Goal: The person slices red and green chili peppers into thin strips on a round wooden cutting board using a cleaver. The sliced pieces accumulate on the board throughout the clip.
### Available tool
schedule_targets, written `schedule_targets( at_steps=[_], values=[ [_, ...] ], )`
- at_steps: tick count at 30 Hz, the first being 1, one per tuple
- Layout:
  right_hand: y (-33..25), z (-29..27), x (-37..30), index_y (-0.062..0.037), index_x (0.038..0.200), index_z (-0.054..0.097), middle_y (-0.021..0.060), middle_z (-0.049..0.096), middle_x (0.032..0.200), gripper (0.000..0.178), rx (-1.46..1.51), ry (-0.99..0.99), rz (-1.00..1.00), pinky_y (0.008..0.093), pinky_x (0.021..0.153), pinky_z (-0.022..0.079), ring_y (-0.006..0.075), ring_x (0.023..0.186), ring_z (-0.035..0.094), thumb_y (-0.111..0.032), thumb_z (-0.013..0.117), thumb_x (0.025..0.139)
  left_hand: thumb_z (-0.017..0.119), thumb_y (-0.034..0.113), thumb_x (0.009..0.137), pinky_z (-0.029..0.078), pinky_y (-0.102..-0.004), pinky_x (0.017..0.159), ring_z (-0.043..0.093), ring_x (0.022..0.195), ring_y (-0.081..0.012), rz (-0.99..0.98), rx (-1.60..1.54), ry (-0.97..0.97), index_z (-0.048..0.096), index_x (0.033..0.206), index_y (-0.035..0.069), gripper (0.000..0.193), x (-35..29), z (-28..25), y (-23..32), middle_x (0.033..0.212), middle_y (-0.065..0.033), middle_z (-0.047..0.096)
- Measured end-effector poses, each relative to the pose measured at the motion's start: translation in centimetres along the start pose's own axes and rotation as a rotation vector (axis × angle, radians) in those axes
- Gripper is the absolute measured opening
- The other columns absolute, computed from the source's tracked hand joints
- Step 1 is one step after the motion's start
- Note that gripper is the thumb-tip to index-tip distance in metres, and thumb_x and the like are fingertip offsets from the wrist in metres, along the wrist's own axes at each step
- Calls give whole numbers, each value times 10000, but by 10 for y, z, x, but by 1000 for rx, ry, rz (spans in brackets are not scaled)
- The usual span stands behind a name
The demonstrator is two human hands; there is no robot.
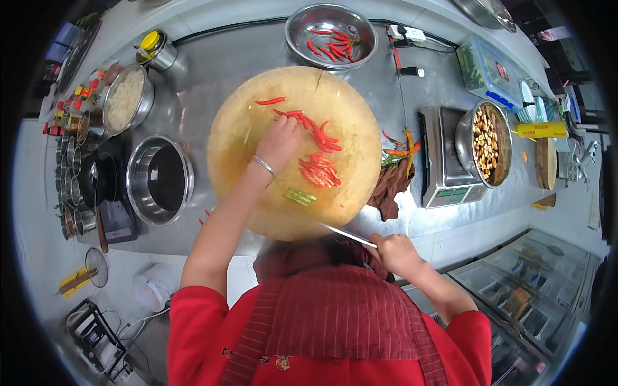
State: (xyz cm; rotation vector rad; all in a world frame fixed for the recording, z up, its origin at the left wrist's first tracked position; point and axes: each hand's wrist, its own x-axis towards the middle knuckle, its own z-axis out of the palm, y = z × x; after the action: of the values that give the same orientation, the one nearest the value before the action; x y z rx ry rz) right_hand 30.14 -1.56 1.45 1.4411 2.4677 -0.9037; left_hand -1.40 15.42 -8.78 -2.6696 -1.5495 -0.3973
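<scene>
- One round chopping board, frame centre, on the bench; it bears one heap of red strips, one smaller group of green strips and several overlapping whole chillies, one lying apart.
- One steel bowl, top centre, holds more.
- Left hand: arm stretched forward, fingers bunched at the whole chillies; whether they grip, I cannot tell.
- Right hand: elbow bent, wrapped around one knife, blade toward upper left.
</scene>
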Motion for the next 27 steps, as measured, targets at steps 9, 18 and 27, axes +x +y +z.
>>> schedule_targets(
  at_steps=[9, 18, 27],
  values=[
    [13, -26, 18, -5, 799, 642, 232, 608, 631, 345, 190, 32, 127, 496, 599, 502, 428, 635, 619, -314, 576, 938, 636, 94, 776, 504, -369, 742, 608, 871, -272, -198, -288, 259, 637, 929, 74, 154, -88, -54, 36, 957, -80, 626],
    [-1, -14, 16, -30, 776, 604, 203, 590, 572, 324, 12, 72, 40, 475, 531, 498, 394, 569, 619, -311, 580, 934, 686, 23, 767, 514, -375, 777, 609, 900, -280, -313, -340, 263, 675, 958, 20, 192, -133, -15, 118, 1007, -104, 632],
    [-27, -35, 3, -23, 785, 566, 194, 591, 564, 283, -85, 22, 8, 470, 505, 494, 381, 539, 620, -273, 603, 911, 606, 12, 723, 525, -379, 827, 620, 924, -316, -245, -328, 338, 653, 951, -42, 239, -146, -6, 113, 1013, -161, 634]
  ],
)
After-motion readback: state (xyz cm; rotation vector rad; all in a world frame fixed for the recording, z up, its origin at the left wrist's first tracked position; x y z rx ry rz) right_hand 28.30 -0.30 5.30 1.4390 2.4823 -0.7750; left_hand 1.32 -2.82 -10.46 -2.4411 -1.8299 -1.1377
